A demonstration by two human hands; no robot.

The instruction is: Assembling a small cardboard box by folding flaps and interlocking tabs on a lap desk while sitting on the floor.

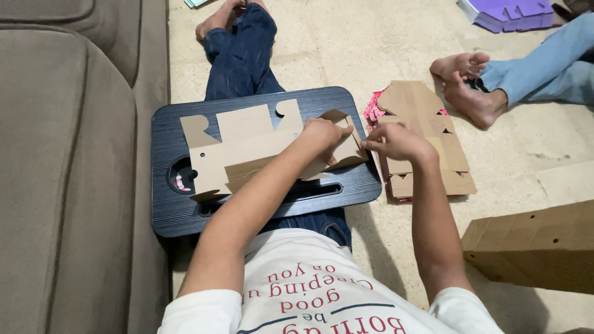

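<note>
Hands (322, 133) (396, 142) — pinching cardboard cutout (247, 148)

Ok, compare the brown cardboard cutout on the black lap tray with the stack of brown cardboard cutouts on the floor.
The brown cardboard cutout is single, lies on the black lap tray, and both hands grip its right end. The stack of cutouts is layered, on the floor, untouched. Both are flat brown die-cut card.
</note>
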